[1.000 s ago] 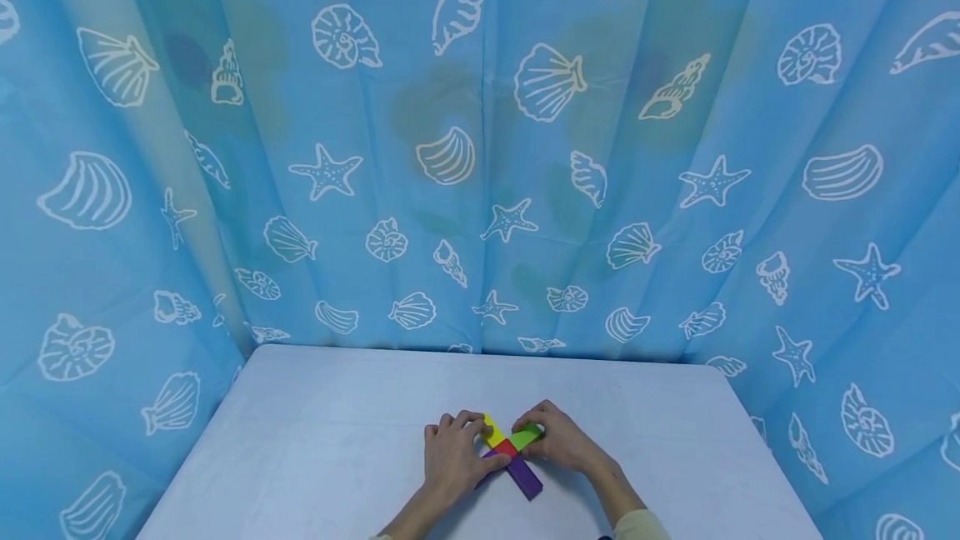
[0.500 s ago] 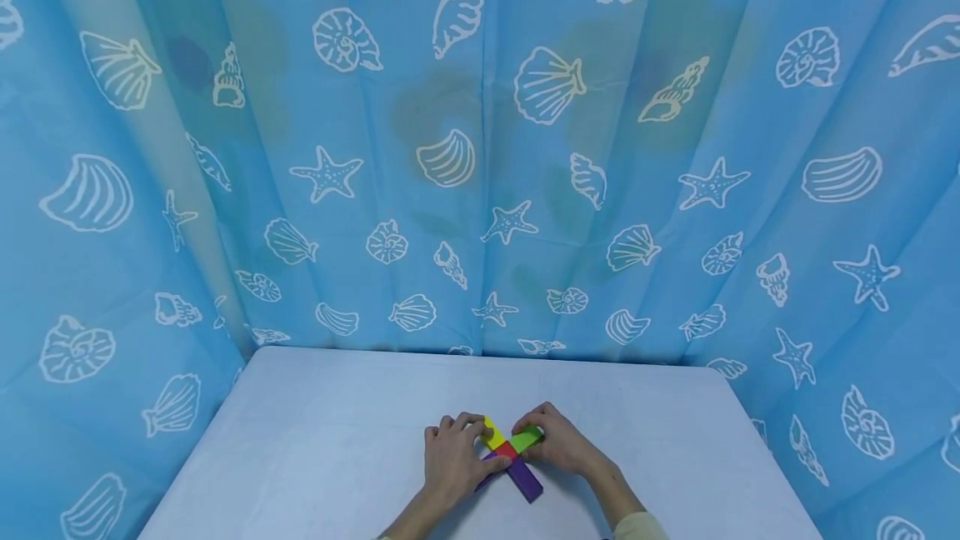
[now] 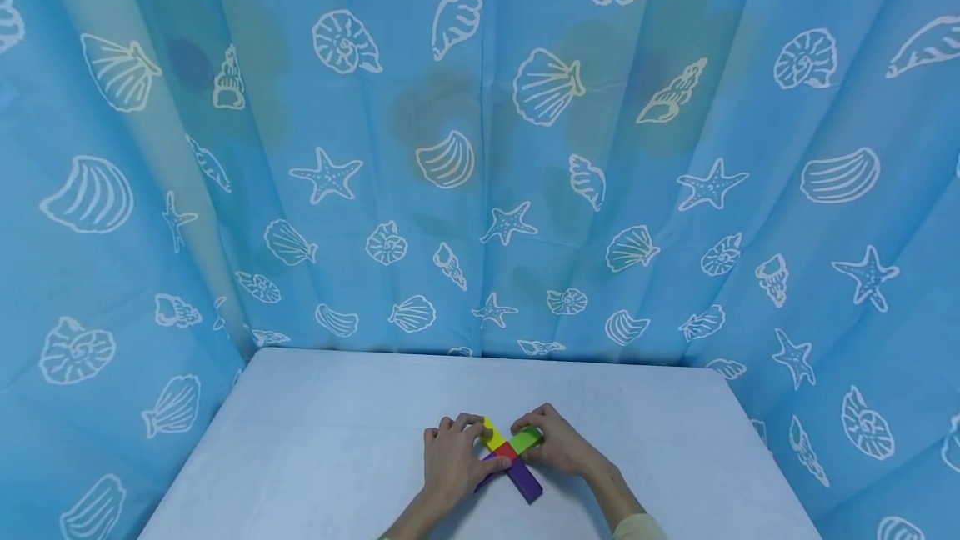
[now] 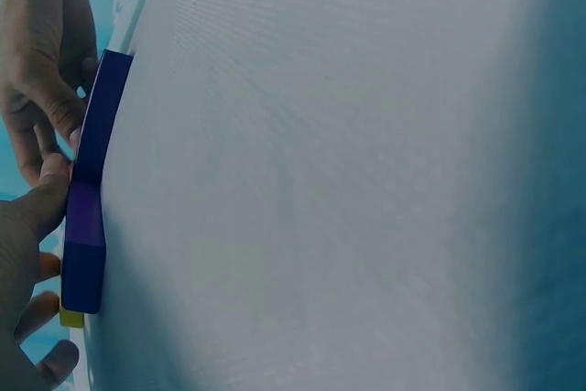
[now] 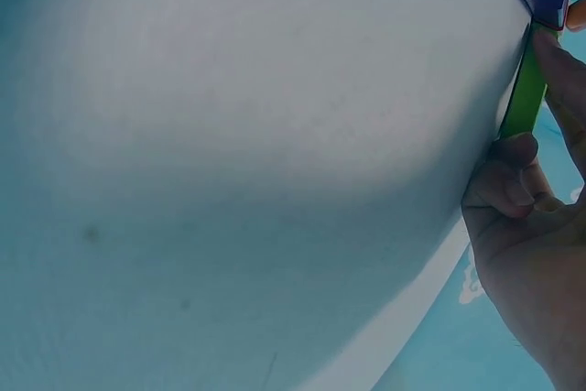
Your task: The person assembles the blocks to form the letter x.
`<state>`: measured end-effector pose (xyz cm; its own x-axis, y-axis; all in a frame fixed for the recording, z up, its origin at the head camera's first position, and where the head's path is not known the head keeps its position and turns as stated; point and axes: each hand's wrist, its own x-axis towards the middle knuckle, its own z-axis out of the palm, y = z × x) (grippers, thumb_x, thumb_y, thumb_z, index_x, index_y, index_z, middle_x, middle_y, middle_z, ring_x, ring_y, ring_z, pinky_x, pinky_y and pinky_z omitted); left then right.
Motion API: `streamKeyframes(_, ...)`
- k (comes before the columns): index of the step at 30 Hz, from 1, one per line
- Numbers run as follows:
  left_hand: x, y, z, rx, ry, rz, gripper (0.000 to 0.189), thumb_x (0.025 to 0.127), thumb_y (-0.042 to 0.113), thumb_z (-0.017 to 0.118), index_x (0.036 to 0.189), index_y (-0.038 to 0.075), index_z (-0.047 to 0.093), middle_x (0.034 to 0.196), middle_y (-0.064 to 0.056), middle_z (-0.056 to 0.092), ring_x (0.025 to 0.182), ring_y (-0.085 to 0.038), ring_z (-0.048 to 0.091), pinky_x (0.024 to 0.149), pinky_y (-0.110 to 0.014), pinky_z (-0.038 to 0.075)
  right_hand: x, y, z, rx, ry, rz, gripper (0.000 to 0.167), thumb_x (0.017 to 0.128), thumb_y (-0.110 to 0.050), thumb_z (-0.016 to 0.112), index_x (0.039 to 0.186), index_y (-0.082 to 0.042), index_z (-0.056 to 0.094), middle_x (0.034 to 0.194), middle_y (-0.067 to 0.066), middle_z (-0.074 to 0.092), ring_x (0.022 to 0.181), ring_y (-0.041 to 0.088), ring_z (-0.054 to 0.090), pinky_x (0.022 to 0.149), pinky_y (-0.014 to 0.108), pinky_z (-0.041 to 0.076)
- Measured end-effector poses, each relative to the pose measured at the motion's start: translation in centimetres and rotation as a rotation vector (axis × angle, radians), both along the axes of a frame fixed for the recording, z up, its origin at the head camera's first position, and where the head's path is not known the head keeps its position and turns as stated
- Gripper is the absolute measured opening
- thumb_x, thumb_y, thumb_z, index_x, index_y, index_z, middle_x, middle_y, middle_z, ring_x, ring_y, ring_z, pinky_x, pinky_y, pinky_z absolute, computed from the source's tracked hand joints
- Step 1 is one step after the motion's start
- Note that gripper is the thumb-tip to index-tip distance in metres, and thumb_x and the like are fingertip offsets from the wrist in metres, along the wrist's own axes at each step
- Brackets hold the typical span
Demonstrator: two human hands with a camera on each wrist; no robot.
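Note:
In the head view, coloured blocks form a cross on the table. A red block (image 3: 506, 450) sits at its centre, a yellow block (image 3: 492, 436) to the upper left, a green block (image 3: 525, 438) to the upper right. A purple block (image 3: 525, 480) points toward the lower right; another purple block (image 4: 84, 243) lies largely under my left hand (image 3: 453, 458). That hand grips the cross, its index finger at the yellow block and thumb beside the red centre. My right hand (image 3: 561, 442) pinches the green block between thumb and fingers, hiding its outer end.
A white table (image 3: 337, 440) lies under the blocks. Blue curtains (image 3: 420, 215) with white shell and starfish prints hang behind it and along both sides.

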<state>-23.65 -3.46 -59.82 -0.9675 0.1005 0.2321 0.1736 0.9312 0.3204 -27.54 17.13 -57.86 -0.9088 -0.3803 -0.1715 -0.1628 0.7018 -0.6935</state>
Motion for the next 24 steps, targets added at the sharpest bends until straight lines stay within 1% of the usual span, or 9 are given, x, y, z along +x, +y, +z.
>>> streamKeyframes(8, -0.14, -0.22, -0.08, -0.005, 0.0, -0.005, 0.063, 0.066, 0.075, 0.076, 0.105, 0.027, 0.076, 0.119, 0.003, 0.067, 0.1, -0.023, 0.055, 0.079, -0.042, 0.037, -0.1, 0.13, -0.21, -0.001, 0.002, 0.0, 0.038, 0.082, -0.017, 0.083, 0.117, -0.026, 0.071, 0.117, 0.004, 0.051, 0.112, 0.027, 0.055, 0.102, 0.057, 0.044)
streamKeyframes(13, -0.15, -0.39, -0.13, -0.017, 0.007, -0.019, 0.062, 0.067, 0.076, 0.074, 0.105, 0.027, 0.076, 0.12, 0.004, 0.067, 0.099, -0.023, 0.055, 0.079, -0.042, 0.037, -0.01, 0.14, -0.17, -0.008, 0.002, 0.001, 0.038, 0.082, -0.017, 0.083, 0.117, -0.026, 0.071, 0.117, 0.004, 0.051, 0.113, 0.027, 0.054, 0.103, 0.057, 0.044)
streamKeyframes(16, -0.15, -0.38, -0.16, -0.002, 0.006, -0.026, 0.06, 0.069, 0.076, 0.073, 0.104, 0.027, 0.076, 0.119, 0.004, 0.068, 0.1, -0.022, 0.055, 0.08, -0.043, 0.038, 0.05, 0.17, -0.12, -0.003, 0.001, 0.002, 0.037, 0.082, -0.016, 0.082, 0.117, -0.026, 0.071, 0.117, 0.004, 0.051, 0.113, 0.027, 0.054, 0.102, 0.056, 0.044)
streamKeyframes(18, -0.19, -0.31, -0.21, 0.014, 0.005, -0.028, 0.058, 0.072, 0.077, 0.071, 0.102, 0.027, 0.076, 0.119, 0.004, 0.068, 0.1, -0.022, 0.055, 0.079, -0.043, 0.037, 0.1, 0.23, -0.05, 0.0, -0.002, 0.0, 0.037, 0.083, -0.016, 0.082, 0.117, -0.026, 0.071, 0.118, 0.004, 0.05, 0.113, 0.027, 0.054, 0.103, 0.056, 0.044)
streamKeyframes(20, -0.2, -0.19, -0.14, 0.027, 0.004, -0.025, 0.055, 0.077, 0.076, 0.066, 0.101, 0.028, 0.076, 0.118, 0.005, 0.068, 0.1, -0.022, 0.055, 0.08, -0.044, 0.037, 0.12, 0.33, 0.08, 0.0, -0.007, -0.005, 0.038, 0.083, -0.016, 0.082, 0.118, -0.026, 0.071, 0.118, 0.004, 0.05, 0.114, 0.027, 0.054, 0.103, 0.057, 0.044)
streamKeyframes(24, -0.35, 0.04, 0.22, 0.034, -0.002, -0.012, 0.046, 0.086, 0.069, 0.061, 0.099, 0.027, 0.076, 0.118, 0.005, 0.068, 0.102, -0.022, 0.055, 0.082, -0.046, 0.038, 0.15, 0.53, 0.49, 0.0, -0.015, -0.017, 0.039, 0.083, -0.018, 0.081, 0.121, -0.025, 0.07, 0.12, 0.004, 0.049, 0.116, 0.026, 0.053, 0.104, 0.057, 0.042)
